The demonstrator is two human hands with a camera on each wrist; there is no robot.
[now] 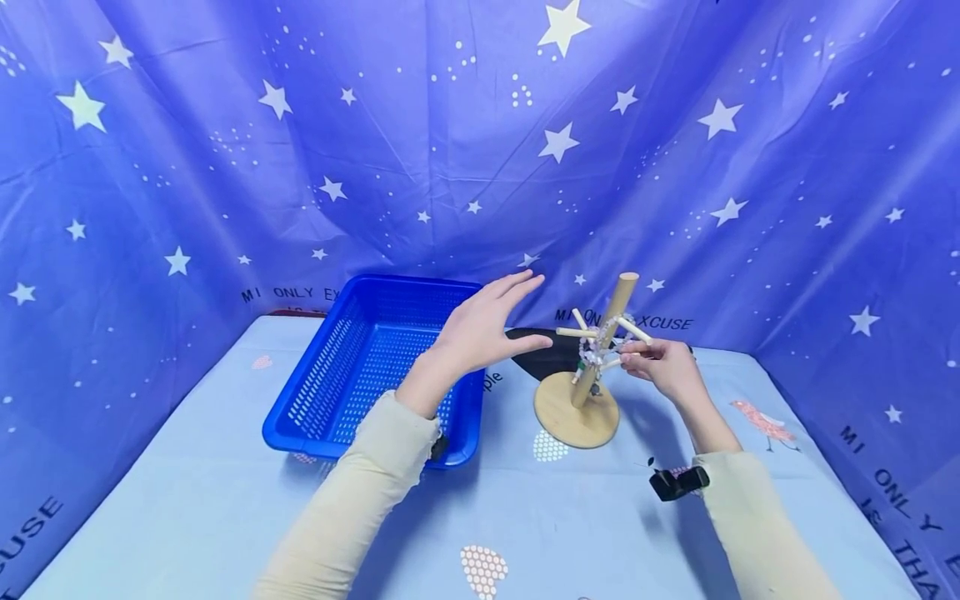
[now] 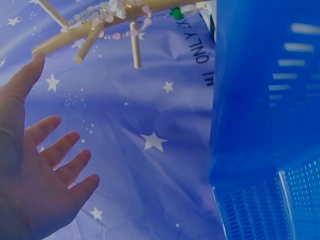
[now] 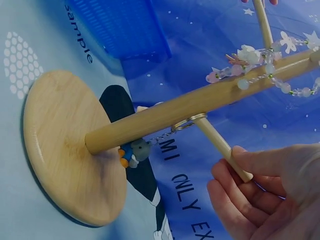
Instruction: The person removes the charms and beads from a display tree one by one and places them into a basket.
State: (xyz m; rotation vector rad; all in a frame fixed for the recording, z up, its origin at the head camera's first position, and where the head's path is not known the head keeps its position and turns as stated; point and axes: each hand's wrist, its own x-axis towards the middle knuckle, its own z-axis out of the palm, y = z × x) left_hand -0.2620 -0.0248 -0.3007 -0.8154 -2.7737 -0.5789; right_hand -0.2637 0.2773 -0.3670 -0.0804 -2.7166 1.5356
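Note:
A wooden stand [image 1: 577, 425] with a round base and several pegs stands upright on the table. Beaded bracelets [image 3: 250, 57] with pink and clear beads hang about its upper pegs. From a lower peg [image 3: 214, 136] a keychain [image 3: 136, 153] with a small grey-and-blue figure hangs by its metal ring. My right hand [image 1: 666, 367] pinches the outer end of that lower peg between thumb and fingers. My left hand [image 1: 480, 329] is in the air left of the stand, fingers spread and holding nothing; in the left wrist view its thumb appears near the post's top.
A blue perforated basket [image 1: 468, 429] stands left of the stand, partly behind my left arm. A black patch [image 1: 536, 360] of the printed tablecloth shows behind the stand. Blue star-patterned cloth [image 1: 450, 167] hangs behind the table and along its sides.

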